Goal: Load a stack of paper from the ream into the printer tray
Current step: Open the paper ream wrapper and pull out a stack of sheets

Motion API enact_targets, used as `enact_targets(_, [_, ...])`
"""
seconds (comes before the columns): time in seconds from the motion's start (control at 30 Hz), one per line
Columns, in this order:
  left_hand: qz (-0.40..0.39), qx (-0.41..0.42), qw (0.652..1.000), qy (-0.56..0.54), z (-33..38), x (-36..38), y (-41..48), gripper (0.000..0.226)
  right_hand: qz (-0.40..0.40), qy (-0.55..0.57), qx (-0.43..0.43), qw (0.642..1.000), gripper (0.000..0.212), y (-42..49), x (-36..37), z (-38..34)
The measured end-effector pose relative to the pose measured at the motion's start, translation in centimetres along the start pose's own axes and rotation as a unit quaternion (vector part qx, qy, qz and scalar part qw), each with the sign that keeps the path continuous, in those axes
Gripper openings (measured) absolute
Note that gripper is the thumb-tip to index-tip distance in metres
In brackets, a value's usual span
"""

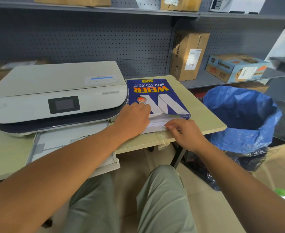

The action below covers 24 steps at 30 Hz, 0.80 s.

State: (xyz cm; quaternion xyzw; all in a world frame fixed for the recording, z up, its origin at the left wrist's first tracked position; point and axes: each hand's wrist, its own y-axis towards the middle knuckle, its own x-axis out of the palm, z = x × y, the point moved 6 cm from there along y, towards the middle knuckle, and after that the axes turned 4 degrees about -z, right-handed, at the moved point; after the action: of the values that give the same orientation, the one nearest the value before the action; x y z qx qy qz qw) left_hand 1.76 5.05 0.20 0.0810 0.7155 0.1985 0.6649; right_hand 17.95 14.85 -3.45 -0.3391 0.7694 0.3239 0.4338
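Observation:
A blue ream of copy paper (155, 93) lies on the pale table, right of the white printer (54, 91). Its near end is torn open and white sheets (155, 126) show there. My left hand (133, 118) rests flat on top of the ream's near left corner, pressing the wrapper. My right hand (185, 133) sits at the open end with its fingertips on the edge of the white sheets. The printer tray (68, 140) is pulled out toward me below the printer's front, and my left forearm crosses over it.
A bin lined with a blue bag (242, 115) stands right of the table (205, 115). Cardboard boxes (188, 54) sit on grey shelves behind. My knees are under the table's front edge. Brown paper lies at the far right.

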Motion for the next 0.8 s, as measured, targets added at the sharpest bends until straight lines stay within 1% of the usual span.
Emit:
enact_targets(0.07, [0.014, -0.009, 1.000, -0.014, -0.4, -0.1, -0.1, 0.019, -0.001, -0.011, -0.010, 1.000, 0.029, 0.1, 0.0, -0.4])
enact_targets(0.17, [0.040, -0.017, 0.997, -0.065, -0.9, -0.8, -0.4, 0.017, 0.014, -0.034, -0.032, 0.999, 0.028, 0.3, -0.2, -1.1])
enact_targets(0.23, [0.053, -0.016, 0.995, -0.086, -0.8, -1.2, -0.7, 0.017, 0.017, -0.049, -0.022, 0.998, 0.031, 0.5, -0.4, -1.3])
enact_targets(0.37, [0.075, -0.007, 0.993, -0.090, -0.5, -1.6, -1.1, 0.016, 0.036, -0.083, -0.009, 0.996, 0.038, 0.7, -0.4, -1.8])
enact_targets(0.47, [0.085, -0.008, 0.993, -0.087, -0.5, -1.6, -1.2, 0.016, 0.029, -0.129, -0.015, 0.991, 0.042, 1.1, -0.2, -2.4])
enact_targets(0.53, [0.085, -0.006, 0.994, -0.075, -0.4, -1.5, -1.3, 0.017, 0.026, -0.156, -0.026, 0.987, 0.039, 1.7, -0.5, -2.9])
enact_targets(0.6, [0.084, -0.010, 0.995, -0.054, -0.4, -1.1, -1.5, 0.018, 0.029, -0.172, -0.039, 0.984, 0.028, 2.4, -0.9, -3.3])
enact_targets(0.67, [0.088, -0.021, 0.995, -0.037, -0.3, -0.8, -1.8, 0.017, 0.017, -0.194, -0.047, 0.980, 0.022, 3.2, -1.0, -3.3])
enact_targets(0.73, [0.106, -0.019, 0.994, -0.028, 0.0, -0.7, -2.0, 0.014, -0.014, -0.212, -0.045, 0.976, 0.023, 4.2, -0.8, -2.8])
enact_targets(0.77, [0.112, -0.009, 0.993, -0.026, 0.2, -0.6, -2.0, 0.015, -0.032, -0.213, -0.042, 0.976, 0.024, 4.7, -0.7, -2.6])
enact_targets(0.8, [0.110, 0.003, 0.994, -0.023, 0.4, -0.4, -2.1, 0.022, -0.046, -0.208, -0.039, 0.976, 0.026, 5.1, -0.5, -2.4])
